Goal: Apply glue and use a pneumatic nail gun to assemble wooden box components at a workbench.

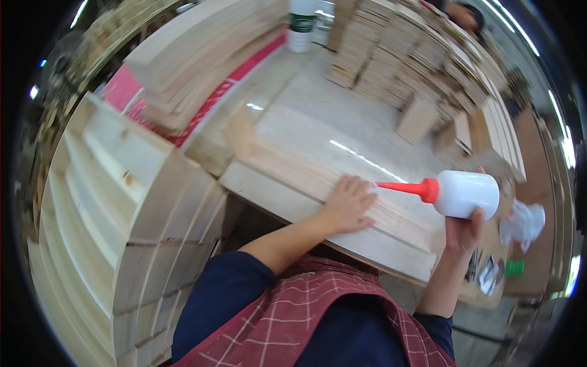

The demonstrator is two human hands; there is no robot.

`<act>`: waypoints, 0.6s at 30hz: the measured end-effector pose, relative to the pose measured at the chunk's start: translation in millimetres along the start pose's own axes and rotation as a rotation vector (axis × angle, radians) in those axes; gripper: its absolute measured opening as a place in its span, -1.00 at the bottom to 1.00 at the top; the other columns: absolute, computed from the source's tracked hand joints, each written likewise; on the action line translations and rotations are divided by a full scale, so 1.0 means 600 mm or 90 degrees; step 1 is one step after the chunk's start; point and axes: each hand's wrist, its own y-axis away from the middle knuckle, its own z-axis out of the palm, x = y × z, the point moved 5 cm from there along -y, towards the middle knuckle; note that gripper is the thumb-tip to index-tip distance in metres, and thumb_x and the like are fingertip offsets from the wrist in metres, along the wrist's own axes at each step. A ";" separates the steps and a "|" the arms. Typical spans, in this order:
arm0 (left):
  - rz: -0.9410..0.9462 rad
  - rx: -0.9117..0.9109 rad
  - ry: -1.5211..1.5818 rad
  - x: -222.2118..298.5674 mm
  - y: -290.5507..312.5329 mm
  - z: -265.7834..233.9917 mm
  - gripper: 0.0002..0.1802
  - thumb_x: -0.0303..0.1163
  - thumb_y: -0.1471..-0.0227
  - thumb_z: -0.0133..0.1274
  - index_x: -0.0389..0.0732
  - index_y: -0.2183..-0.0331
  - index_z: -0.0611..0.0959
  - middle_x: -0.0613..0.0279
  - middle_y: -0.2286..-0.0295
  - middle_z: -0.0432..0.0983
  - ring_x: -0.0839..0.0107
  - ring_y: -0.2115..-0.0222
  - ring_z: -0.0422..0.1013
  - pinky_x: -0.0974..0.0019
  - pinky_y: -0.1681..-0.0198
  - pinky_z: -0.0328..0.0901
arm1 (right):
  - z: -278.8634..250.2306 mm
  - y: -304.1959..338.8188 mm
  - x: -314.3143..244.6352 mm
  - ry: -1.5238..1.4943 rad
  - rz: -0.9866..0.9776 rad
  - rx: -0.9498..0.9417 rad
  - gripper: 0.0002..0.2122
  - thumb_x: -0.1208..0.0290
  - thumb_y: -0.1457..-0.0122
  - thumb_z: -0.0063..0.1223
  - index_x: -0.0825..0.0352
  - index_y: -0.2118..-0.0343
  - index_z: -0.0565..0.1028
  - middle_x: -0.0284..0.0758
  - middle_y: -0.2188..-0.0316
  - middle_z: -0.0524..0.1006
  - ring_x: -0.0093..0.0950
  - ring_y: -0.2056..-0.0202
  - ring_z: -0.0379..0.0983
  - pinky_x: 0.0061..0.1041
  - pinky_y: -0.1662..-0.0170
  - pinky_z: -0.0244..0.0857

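Observation:
My right hand [465, 231] is wrapped round a white squeeze bottle [468, 194], which lies sideways in the air above the right part of the worktop. Its long red nozzle [400, 187] points left, and the tip ends close beside my left fingers. My left hand [350, 205] lies over long pale wooden strips [293, 169], with fingers bent on the far side and thumb on the near side, gripping them. The strips run along the near edge of the worktop [306, 122] and look slightly blurred. Whether glue comes from the nozzle cannot be made out.
Stacked wooden pieces [385, 61] fill the back right. Long boards [202, 49] lie at the back left, near a white bottle [299, 24]. Wooden box-like frames [116, 189] stand at my left. A plastic bag [521, 223] and small tools [489, 275] sit at the right.

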 end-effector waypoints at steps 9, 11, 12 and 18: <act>0.004 0.051 0.007 -0.007 0.007 -0.003 -0.35 0.10 0.12 -0.14 -0.17 0.08 0.39 0.00 0.10 0.22 0.03 0.00 0.04 -0.05 -0.07 -0.17 | 0.302 -0.118 0.190 0.198 -0.015 -0.253 -0.26 0.48 0.40 0.34 0.34 0.05 0.18 -0.23 0.23 0.38 -0.40 0.19 0.36 -0.41 0.15 0.29; 0.005 0.059 -0.001 -0.007 0.005 -0.002 -0.36 0.08 0.11 -0.14 -0.18 0.08 0.39 -0.01 0.10 0.22 0.02 0.01 0.04 -0.05 -0.06 -0.16 | 0.338 -0.135 0.215 0.300 -0.030 -0.280 -0.29 0.44 0.38 0.35 0.33 0.07 0.20 -0.25 0.26 0.39 -0.43 0.23 0.38 -0.45 0.19 0.31; 0.012 0.048 0.004 -0.005 0.003 0.000 -0.37 0.07 0.10 -0.14 -0.18 0.08 0.39 -0.01 0.10 0.22 0.01 0.01 0.04 -0.06 -0.06 -0.16 | 0.353 -0.139 0.222 0.298 -0.047 -0.290 -0.31 0.41 0.37 0.35 0.33 0.09 0.23 -0.27 0.28 0.40 -0.44 0.25 0.39 -0.47 0.21 0.32; 0.021 0.057 0.021 -0.009 0.004 0.000 -0.37 0.04 0.10 -0.14 -0.23 0.09 0.37 -0.04 0.10 0.20 0.00 0.03 0.04 -0.07 -0.05 -0.16 | 0.389 -0.154 0.242 0.347 -0.042 -0.307 -0.33 0.38 0.37 0.37 0.32 0.12 0.25 -0.28 0.28 0.41 -0.45 0.25 0.40 -0.49 0.22 0.32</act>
